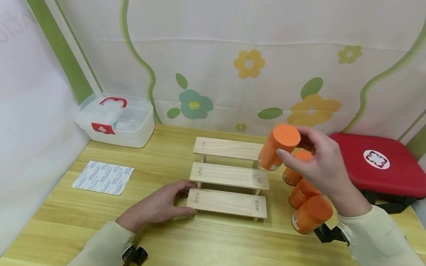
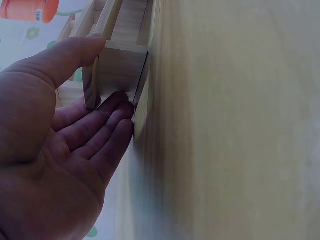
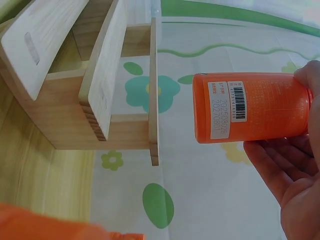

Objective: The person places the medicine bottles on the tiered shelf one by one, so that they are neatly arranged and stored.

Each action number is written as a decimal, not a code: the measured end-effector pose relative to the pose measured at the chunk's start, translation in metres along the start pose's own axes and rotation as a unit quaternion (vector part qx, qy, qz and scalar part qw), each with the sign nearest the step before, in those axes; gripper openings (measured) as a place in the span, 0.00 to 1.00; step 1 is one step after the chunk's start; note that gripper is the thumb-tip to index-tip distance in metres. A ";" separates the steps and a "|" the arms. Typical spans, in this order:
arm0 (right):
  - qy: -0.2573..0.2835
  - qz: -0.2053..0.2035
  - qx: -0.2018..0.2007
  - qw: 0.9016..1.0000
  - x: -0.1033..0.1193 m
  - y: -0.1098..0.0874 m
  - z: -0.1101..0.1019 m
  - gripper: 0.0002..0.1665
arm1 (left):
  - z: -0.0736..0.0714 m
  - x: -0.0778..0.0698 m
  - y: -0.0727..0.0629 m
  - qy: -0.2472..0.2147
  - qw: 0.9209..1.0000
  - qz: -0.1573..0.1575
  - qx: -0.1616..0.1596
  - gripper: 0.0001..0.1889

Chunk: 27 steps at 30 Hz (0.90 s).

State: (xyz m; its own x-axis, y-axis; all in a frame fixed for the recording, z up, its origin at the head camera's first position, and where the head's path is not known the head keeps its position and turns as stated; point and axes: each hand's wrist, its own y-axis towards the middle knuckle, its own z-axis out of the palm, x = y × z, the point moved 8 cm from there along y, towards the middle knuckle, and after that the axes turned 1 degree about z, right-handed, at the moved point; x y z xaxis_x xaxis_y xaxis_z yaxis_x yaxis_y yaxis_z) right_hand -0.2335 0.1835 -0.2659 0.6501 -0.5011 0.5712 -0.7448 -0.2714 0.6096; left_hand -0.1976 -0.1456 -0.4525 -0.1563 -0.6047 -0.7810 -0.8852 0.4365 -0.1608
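A stepped wooden rack with three tiers stands mid-table. My left hand holds the left end of its lowest tier; in the left wrist view, the thumb lies against the plank while the other fingers reach around its end. My right hand grips an orange bottle by its cap end, raised beside the top tier's right end. The bottle's printed label with a barcode faces the right wrist camera. Three more orange bottles stand in a row on the table under my right forearm.
At the back right lies a red first-aid case with a black handle. A clear plastic box with a red handle sits at the back left. In front of it is a printed blister sheet. A flowered curtain hangs behind the table.
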 end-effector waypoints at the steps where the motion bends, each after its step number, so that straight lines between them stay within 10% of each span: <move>1: 0.002 -0.002 0.001 1.000 0.001 0.002 0.002 0.30 | 0.000 0.000 0.000 -0.001 1.000 0.000 0.000 0.36; 27: 0.044 0.005 0.038 0.998 0.010 0.034 0.051 0.28 | 0.000 -0.001 -0.001 -0.009 1.000 0.000 0.002 0.36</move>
State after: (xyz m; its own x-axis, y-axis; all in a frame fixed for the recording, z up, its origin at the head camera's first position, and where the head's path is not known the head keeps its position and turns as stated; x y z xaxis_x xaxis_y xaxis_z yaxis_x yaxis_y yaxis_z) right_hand -0.2602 0.1274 -0.2680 0.6509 -0.4309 0.6250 -0.7583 -0.3304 0.5619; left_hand -0.1964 -0.1451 -0.4517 -0.1487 -0.5916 -0.7924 -0.8833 0.4397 -0.1626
